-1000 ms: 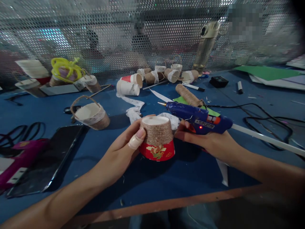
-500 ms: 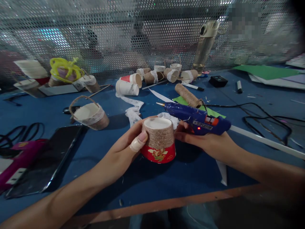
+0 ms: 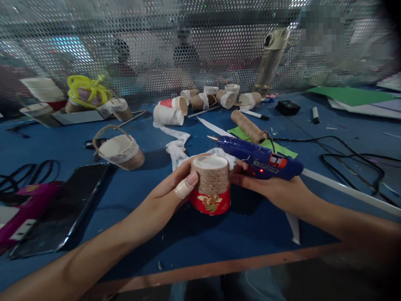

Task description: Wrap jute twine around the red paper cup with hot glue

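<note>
My left hand [image 3: 167, 196] is wrapped round an upside-down red paper cup [image 3: 211, 186] whose upper part is wound with brown twine; a plaster covers the thumb tip. My right hand [image 3: 271, 192] grips a blue hot glue gun [image 3: 258, 155] with a small red light lit, its metal nozzle pointing left, just behind the cup. The right fingertips touch the cup's right side. A twine spool [image 3: 249, 126] lies behind the gun on a green paper sheet [image 3: 278, 147]. The cup stands on the blue table [image 3: 238, 232].
A twine basket with lace rim [image 3: 120, 151] sits at left, a dark tablet [image 3: 65, 209] and a magenta thing in front of it. White lace ribbon [image 3: 176, 146], paper cups [image 3: 169, 115] and several wrapped cups lie behind. Black cables [image 3: 347, 152] run right. Perforated metal screen at back.
The cup and both hands shifted slightly right and down towards the table; the glue gun dipped a little with its nozzle staying behind the cup.
</note>
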`<state>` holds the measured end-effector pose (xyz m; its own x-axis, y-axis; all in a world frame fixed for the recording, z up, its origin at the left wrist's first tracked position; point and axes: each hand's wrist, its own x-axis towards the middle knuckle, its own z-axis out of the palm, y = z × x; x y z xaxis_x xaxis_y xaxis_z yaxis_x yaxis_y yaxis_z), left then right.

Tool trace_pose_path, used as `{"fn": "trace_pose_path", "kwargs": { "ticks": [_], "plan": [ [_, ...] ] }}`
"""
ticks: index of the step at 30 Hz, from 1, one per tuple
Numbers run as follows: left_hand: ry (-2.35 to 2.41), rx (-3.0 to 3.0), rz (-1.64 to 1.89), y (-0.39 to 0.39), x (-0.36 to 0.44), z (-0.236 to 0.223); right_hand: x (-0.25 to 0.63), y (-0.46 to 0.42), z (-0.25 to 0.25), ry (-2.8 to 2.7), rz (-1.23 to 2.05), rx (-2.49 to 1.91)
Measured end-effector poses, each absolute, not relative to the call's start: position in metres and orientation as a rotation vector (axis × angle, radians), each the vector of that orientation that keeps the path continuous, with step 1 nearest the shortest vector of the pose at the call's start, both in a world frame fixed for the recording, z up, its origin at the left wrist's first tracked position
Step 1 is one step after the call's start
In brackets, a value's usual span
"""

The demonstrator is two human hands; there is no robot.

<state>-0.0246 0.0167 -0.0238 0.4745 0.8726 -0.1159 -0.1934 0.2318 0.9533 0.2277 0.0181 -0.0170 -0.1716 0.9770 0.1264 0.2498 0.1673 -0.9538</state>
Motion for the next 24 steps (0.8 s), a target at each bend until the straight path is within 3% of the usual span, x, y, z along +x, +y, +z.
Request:
{"fn": "trace_pose_path", "kwargs": {
  "ticks": [4,24],
  "plan": [
    [0.776,1.055,0.818,0.015,-0.019,-0.016,0.224,0.018,-0.019,-1.410,1.216,-1.179],
    [0.838,1.058,0.886,0.015,-0.014,-0.005,0.231,0.015,-0.018,-1.672,0.904,-1.225]
  ]
}}
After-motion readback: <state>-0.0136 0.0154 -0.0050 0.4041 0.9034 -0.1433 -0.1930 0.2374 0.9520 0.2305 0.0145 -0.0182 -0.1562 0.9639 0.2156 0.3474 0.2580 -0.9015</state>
